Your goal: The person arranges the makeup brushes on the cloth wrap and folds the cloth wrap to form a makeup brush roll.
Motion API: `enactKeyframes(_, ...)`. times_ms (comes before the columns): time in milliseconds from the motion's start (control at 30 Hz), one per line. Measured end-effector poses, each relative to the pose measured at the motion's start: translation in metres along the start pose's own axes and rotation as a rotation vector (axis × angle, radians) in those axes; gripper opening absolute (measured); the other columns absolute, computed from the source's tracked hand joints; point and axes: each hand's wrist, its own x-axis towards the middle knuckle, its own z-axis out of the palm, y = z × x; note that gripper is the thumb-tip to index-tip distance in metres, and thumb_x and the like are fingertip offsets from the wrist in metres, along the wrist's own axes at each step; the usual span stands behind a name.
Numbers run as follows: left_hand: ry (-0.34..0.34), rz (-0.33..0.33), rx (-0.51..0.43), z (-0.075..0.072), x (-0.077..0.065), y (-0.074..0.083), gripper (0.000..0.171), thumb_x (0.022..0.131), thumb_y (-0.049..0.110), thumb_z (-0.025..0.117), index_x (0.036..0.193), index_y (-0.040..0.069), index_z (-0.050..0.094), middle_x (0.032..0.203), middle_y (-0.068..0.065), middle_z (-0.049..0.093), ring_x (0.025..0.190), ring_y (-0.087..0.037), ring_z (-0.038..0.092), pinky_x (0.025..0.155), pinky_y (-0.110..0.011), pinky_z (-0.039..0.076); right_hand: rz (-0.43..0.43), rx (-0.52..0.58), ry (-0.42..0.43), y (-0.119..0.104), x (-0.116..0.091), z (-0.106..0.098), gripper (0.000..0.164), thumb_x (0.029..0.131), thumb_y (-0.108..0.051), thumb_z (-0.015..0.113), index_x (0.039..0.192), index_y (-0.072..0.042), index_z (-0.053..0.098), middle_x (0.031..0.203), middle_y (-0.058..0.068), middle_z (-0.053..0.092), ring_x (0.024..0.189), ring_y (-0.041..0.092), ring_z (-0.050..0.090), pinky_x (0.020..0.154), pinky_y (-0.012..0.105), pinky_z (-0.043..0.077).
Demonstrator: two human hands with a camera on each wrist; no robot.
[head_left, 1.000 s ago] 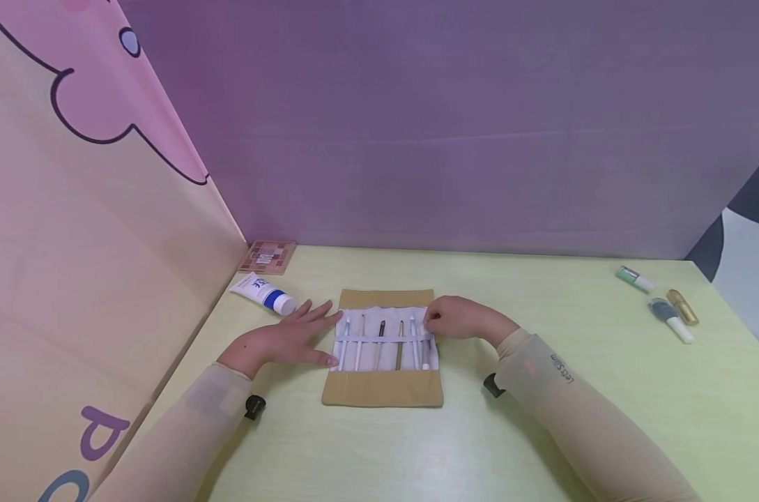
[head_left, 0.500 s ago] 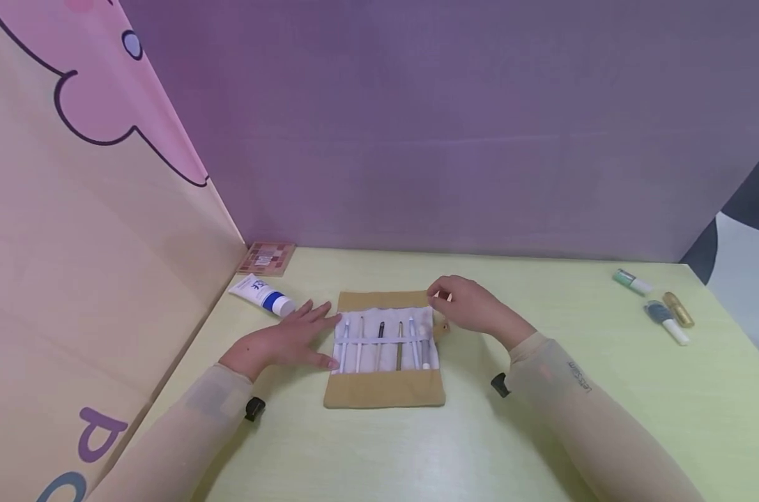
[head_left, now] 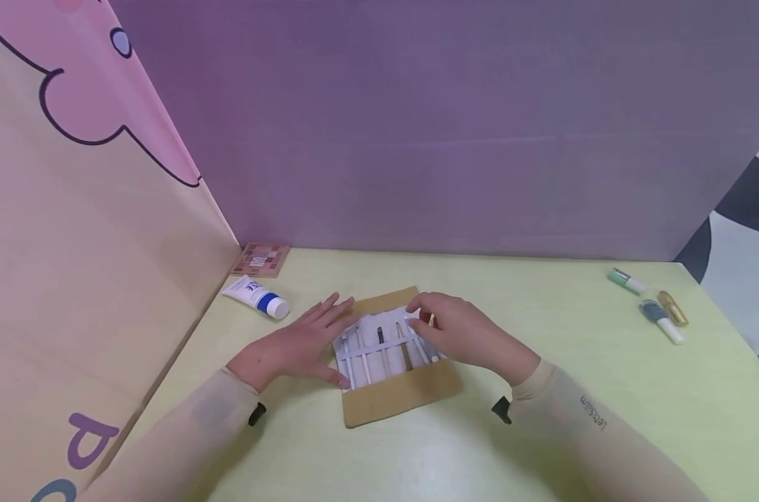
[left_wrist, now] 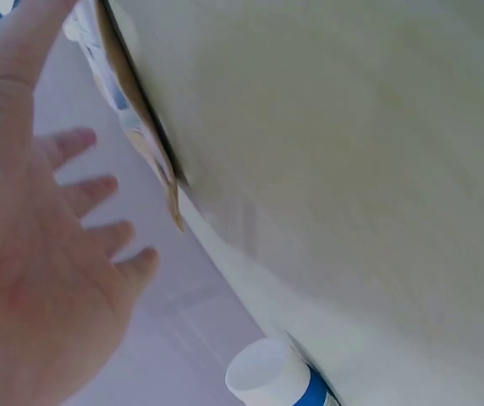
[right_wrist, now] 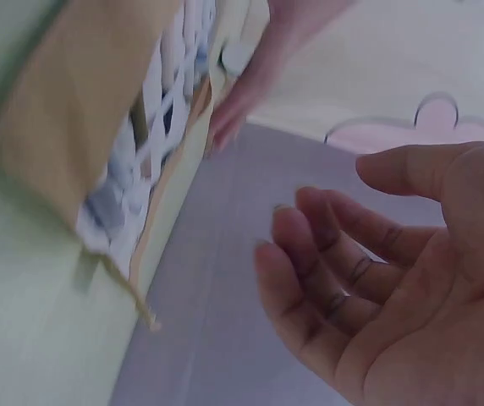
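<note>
A tan cloth brush roll lies unrolled and askew on the table, its pale lining facing up. Several slim makeup brushes are tucked under its elastic band. At the roll's left edge, my left hand rests with fingers spread and thumb at the lower left. My right hand hovers over the upper right corner, hiding part of it. In the right wrist view, that right hand has loosely bent fingers apart from the thumb, with nothing between them. A thin tie cord hangs from the roll's side.
A white tube with a blue band lies left of the roll, near a reddish palette in the back corner. Far right lie a green-and-white bottle, a gold tube and a dark bottle with white cap. Walls stand behind and left.
The brush roll has turned counterclockwise from lying square. My left hand has shifted slightly right with its edge; my right hand rose from the right edge, then came left over the corner.
</note>
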Motion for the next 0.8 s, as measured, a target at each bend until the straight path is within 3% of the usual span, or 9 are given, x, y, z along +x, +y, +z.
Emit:
enactKeyframes(100,-0.023,0.04,0.0,0.001,0.005,-0.005,0.119,0.079,0.069,0.085,0.17,0.017,0.029,0.182,-0.011,0.015,0.17,-0.044,0.004,0.135,-0.062,0.022,-0.038,-0.09,-0.047,-0.012,-0.005,0.012,0.029,0.106,-0.023,0.064,0.13,-0.007,0.068,0.105,0.004,0.072,0.082,0.015,0.062,0.084,0.039,0.06)
enactKeyframes(233,-0.079,0.051,-0.057,0.002,0.011,-0.011,0.12,0.077,0.071,0.085,0.17,0.019,0.03,0.183,-0.009,0.014,0.17,-0.041,0.005,0.134,-0.061,0.026,-0.126,-0.229,-0.093,-0.023,-0.013,0.032,0.034,0.104,-0.025,0.068,0.132,-0.006,0.068,0.114,0.008,0.074,0.09,0.018,0.066,0.09,0.04,0.061)
enactKeyframes(267,-0.093,0.049,-0.073,0.003,0.012,-0.013,0.121,0.077,0.072,0.085,0.17,0.019,0.03,0.183,-0.008,0.014,0.17,-0.04,0.005,0.134,-0.061,0.026,-0.145,-0.256,-0.101,-0.025,-0.015,0.037,0.034,0.104,-0.026,0.068,0.132,-0.006,0.068,0.116,0.009,0.074,0.092,0.019,0.068,0.083,0.038,0.06)
enactKeyframes(500,-0.139,0.018,-0.129,0.002,0.017,-0.016,0.123,0.075,0.073,0.086,0.171,0.021,0.029,0.183,-0.004,0.011,0.171,-0.036,0.007,0.134,-0.057,0.029,-0.192,-0.333,-0.15,-0.039,-0.026,0.049,0.034,0.105,-0.032,0.067,0.13,-0.009,0.069,0.112,0.003,0.071,0.092,0.015,0.065,0.078,0.03,0.058)
enactKeyframes(633,-0.128,-0.01,-0.128,0.006,0.018,-0.01,0.123,0.075,0.074,0.086,0.171,0.021,0.03,0.183,-0.005,0.012,0.17,-0.038,0.008,0.134,-0.058,0.028,-0.194,-0.352,-0.137,-0.041,-0.031,0.05,0.035,0.104,-0.033,0.07,0.128,-0.008,0.07,0.108,0.002,0.07,0.087,0.013,0.062,0.073,0.028,0.056)
enactKeyframes(800,-0.098,-0.08,-0.108,0.01,0.018,0.011,0.123,0.077,0.075,0.084,0.17,0.016,0.03,0.182,-0.012,0.014,0.168,-0.045,0.013,0.133,-0.061,0.028,-0.184,-0.409,-0.091,-0.037,-0.034,0.052,0.037,0.102,-0.034,0.071,0.128,-0.007,0.07,0.108,0.003,0.07,0.089,0.016,0.063,0.075,0.03,0.056)
